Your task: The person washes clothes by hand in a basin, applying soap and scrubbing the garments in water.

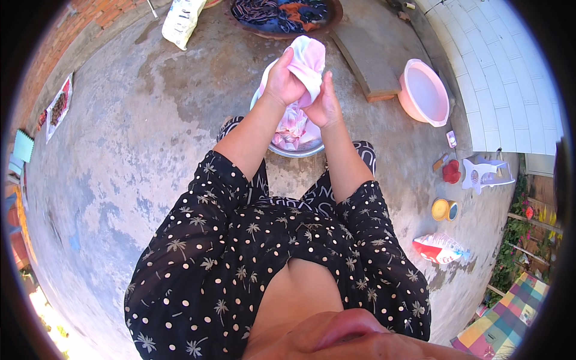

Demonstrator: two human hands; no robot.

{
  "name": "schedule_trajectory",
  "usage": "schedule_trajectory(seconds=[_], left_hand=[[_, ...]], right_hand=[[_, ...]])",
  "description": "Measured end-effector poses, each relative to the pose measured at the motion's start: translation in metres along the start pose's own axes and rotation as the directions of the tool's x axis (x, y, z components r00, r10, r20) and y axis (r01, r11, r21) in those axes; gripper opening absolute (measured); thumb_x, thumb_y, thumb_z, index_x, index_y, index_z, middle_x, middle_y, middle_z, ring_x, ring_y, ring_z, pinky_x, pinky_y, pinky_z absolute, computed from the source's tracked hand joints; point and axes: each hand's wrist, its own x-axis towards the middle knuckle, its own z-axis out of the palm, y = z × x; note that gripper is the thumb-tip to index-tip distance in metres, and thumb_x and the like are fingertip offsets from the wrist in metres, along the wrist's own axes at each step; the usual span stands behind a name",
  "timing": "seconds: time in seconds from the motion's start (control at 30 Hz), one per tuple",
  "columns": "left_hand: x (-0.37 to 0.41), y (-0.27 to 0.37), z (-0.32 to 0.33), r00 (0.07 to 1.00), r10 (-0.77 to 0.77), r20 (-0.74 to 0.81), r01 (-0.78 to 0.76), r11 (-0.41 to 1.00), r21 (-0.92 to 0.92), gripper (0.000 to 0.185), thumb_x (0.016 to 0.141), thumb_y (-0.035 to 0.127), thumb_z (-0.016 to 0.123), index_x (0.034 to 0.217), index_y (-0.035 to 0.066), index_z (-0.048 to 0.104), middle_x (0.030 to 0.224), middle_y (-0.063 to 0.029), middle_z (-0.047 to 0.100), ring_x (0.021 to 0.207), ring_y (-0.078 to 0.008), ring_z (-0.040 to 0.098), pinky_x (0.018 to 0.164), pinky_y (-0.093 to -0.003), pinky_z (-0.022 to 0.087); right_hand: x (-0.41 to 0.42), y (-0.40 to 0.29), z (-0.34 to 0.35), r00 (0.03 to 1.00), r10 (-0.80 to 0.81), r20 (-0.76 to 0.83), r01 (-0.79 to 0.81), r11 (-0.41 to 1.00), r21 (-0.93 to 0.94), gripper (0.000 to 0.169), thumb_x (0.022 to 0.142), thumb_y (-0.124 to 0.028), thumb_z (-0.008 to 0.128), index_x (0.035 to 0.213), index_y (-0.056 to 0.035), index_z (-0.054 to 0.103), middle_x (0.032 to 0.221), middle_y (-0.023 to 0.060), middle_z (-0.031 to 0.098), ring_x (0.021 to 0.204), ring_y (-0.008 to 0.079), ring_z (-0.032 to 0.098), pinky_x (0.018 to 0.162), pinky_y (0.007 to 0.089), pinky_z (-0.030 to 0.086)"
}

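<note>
A pink-and-white cloth (308, 58) is held up between both hands over a metal basin (299, 153). My left hand (284, 81) grips its left side, with the thumb pointing up along the fabric. At the cloth's lower right, my right hand (325, 102) holds it near the palm, thumb raised; some of the fingers are hidden. More pink-and-white fabric (291, 128) lies bunched in the basin below. The basin stands on the concrete ground between the knees, and the forearms cover part of it.
Beyond the basin, a wide brown tub (335, 22) holds dark and orange clothes in water. A grey slab (369, 63) lies to its right, beside a pink plastic basin (424, 92). Farther right are a white plastic stool (486, 175), a yellow tub (440, 209) and a printed bag (440, 247).
</note>
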Motion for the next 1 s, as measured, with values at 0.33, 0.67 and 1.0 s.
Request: schedule_trajectory(seconds=[0.33, 0.67, 1.0], left_hand=[[0.021, 0.016, -0.061, 0.953, -0.277, -0.119, 0.285, 0.957, 0.053, 0.080, 0.077, 0.072, 0.036, 0.121, 0.006, 0.046, 0.129, -0.0155, 0.044, 0.120, -0.0360, 0.041, 0.099, -0.0484, 0.033], [0.044, -0.024, -0.083, 0.975, -0.064, -0.214, 0.106, 0.976, 0.190, 0.049, 0.092, 0.036, 0.040, 0.135, 0.014, 0.029, 0.139, -0.0082, 0.029, 0.120, -0.0249, 0.040, 0.096, -0.0400, 0.037], [0.034, -0.032, -0.073, 0.964, -0.057, -0.259, 0.159, 0.907, 0.390, 0.051, 0.095, 0.035, 0.036, 0.139, 0.010, 0.026, 0.143, -0.0048, 0.026, 0.133, -0.0171, 0.020, 0.107, -0.0321, 0.018]], right_hand=[[0.026, -0.016, 0.054, 0.921, -0.354, 0.163, 0.261, 0.248, -0.933, 0.024, 0.080, -0.026, 0.064, 0.083, -0.0028, 0.061, 0.077, 0.0057, 0.060, 0.071, 0.0136, 0.059, 0.060, 0.0290, 0.047], [0.089, -0.005, -0.020, 0.698, -0.676, 0.237, 0.272, -0.056, -0.961, 0.037, 0.078, -0.015, 0.055, 0.112, 0.0000, 0.051, 0.103, 0.0136, 0.052, 0.101, 0.0257, 0.049, 0.090, 0.0356, 0.037], [0.096, -0.004, -0.048, 0.891, -0.365, -0.270, 0.008, 0.607, -0.794, 0.045, 0.089, -0.016, 0.040, 0.131, 0.0007, 0.036, 0.136, 0.0153, 0.034, 0.123, 0.0249, 0.035, 0.101, 0.0329, 0.027]])
